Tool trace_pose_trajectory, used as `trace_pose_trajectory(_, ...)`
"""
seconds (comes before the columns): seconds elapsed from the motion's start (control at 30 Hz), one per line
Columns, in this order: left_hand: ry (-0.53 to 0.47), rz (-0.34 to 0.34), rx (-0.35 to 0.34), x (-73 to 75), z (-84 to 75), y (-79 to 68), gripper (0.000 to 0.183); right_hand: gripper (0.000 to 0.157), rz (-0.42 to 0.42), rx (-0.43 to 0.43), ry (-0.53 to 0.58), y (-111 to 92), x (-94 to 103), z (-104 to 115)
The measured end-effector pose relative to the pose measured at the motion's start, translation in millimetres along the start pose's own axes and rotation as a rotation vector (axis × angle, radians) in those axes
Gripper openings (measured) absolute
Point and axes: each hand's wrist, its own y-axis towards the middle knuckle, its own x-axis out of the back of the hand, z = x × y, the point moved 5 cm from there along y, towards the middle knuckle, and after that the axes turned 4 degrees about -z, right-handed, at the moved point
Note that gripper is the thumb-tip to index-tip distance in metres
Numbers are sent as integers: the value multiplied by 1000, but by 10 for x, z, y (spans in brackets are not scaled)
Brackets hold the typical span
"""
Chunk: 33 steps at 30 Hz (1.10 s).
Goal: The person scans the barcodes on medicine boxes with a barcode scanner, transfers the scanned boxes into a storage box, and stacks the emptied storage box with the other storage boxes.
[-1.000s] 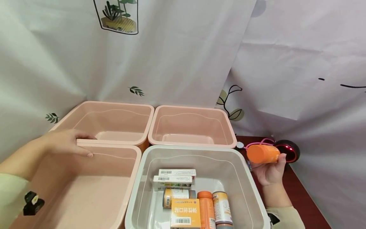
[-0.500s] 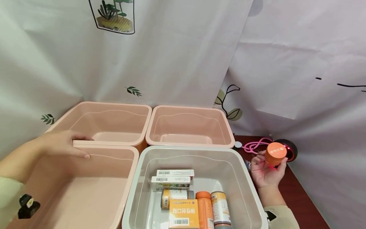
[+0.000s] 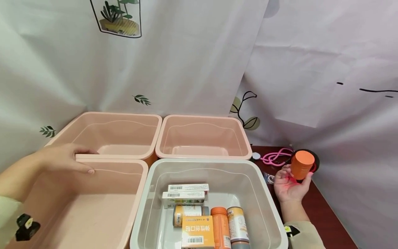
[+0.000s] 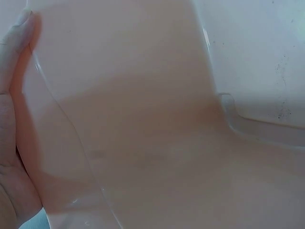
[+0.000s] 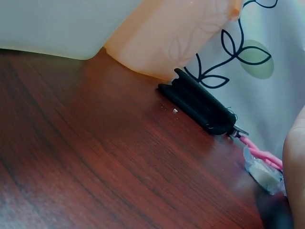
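Note:
My right hand (image 3: 290, 186) holds an orange bottle (image 3: 301, 165) in its raised fingers, with one round end facing up. Behind the bottle is a black round device (image 3: 315, 157), and a red glow falls on the palm. Only a bit of the right hand (image 5: 295, 176) enters the right wrist view, and the bottle is out of that picture. My left hand (image 3: 63, 157) grips the adjoining rims of the front-left pink bin (image 3: 146, 173) and the back-left pink bin (image 3: 124, 113), thumb on the near side, fingers over the far side. In the left wrist view, its thumb (image 4: 21, 33) lies along the pink wall.
A grey bin (image 3: 264, 176) holds a yellow box (image 3: 198, 228), two white boxes and several bottles. Another pink bin (image 3: 205, 117) stands behind it. On the dark wooden table (image 5: 119, 143) lie a pink cord (image 3: 273, 157), a black holder (image 5: 200, 102) and a small clear packet (image 5: 264, 176).
The right hand has turned the orange bottle from lying sideways to end-up, bringing it in front of the black device. The left hand keeps its grip. The view has shifted slightly.

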Motion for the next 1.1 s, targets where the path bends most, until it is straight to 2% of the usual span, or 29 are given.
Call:
trace_pose_trajectory(0.23, 10, 0, 10, 4, 36, -66, 66, 68, -92, 9, -46, 32, 40, -54)
trace_pose_trajectory(0.4, -5, 2, 8, 6, 29, -78, 64, 70, -83, -18, -114, 37, 9, -156)
trace_pose_trajectory(0.6, -1, -3, 10, 19, 9, -79, 64, 68, -3, -10, -240, 24, -117, -309)
trace_pose_trajectory(0.87, -25, -2, 12, 8, -17, -42, 65, 74, 203, -17, -347, -16, -429, -485)
trace_pose_trajectory(1.0, -44, 5, 10, 9, -39, -24, 65, 69, 240, -19, -399, -33, -530, -558)
trace_pose_trajectory(1.1, -43, 4, 5, 7, -42, -30, 65, 60, 307, -61, -443, 4, -622, -644)
